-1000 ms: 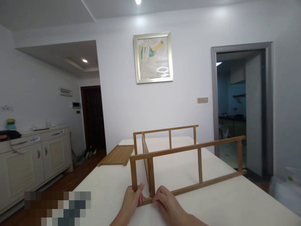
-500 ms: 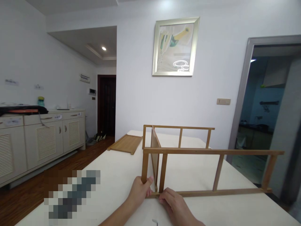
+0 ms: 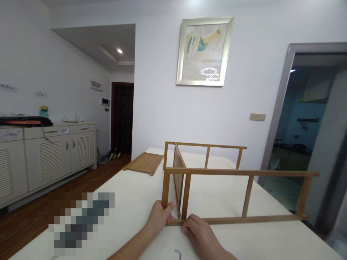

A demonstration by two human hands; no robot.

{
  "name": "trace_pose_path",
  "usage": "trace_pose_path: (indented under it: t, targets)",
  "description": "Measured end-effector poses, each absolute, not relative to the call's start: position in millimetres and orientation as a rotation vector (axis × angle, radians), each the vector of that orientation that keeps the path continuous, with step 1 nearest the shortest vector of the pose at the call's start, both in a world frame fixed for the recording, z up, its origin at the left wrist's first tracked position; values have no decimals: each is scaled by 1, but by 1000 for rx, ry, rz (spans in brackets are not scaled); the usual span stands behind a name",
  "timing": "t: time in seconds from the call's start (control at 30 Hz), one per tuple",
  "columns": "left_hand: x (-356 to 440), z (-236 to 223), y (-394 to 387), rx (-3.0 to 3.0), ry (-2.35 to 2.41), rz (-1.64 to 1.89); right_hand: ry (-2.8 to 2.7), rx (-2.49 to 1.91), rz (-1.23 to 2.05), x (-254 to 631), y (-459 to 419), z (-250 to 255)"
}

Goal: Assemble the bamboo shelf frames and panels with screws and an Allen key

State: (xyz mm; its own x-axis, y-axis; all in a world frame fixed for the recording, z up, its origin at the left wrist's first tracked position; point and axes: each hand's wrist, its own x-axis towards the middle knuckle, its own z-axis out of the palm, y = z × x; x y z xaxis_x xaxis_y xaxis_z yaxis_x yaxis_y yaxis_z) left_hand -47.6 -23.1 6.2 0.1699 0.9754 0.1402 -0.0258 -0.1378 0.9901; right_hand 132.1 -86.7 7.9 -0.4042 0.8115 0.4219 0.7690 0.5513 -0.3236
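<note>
A bamboo shelf frame (image 3: 238,172) lies on its side on the white table (image 3: 130,209), two ladder-like side rails joined by one board (image 3: 177,177) at the left end. My left hand (image 3: 159,216) grips the near rail's corner post. At the bottom rail beside that corner, my right hand (image 3: 199,234) rests with fingers curled and pressed against the wood. A small metal hex key (image 3: 178,253) lies on the table just in front of my hands.
A loose bamboo shelf board (image 3: 143,163) lies at the table's far left edge. A white sideboard (image 3: 46,155) stands along the left wall. A framed picture (image 3: 204,50) hangs ahead, and an open doorway (image 3: 306,119) is at the right.
The view has swung left and lower over the second; the frame sits more level in view now. Both hands stay at the same near corner. The hex key has come into view.
</note>
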Motion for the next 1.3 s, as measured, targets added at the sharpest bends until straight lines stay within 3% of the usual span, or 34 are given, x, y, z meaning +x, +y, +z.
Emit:
trace_pose_path:
  t: [0.67, 1.0, 1.3]
  targets:
    - [-49, 14, -32, 1418, 966, 1171, -2333, -1349, -113, 129, -86, 4]
    - [-50, 12, -38, 1446, 980, 1130, -2123, -1440, -197, 128, -90, 13]
    - [-52, 13, -43, 1497, 1005, 1155, -2134, -1513, 25, 126, -88, 16]
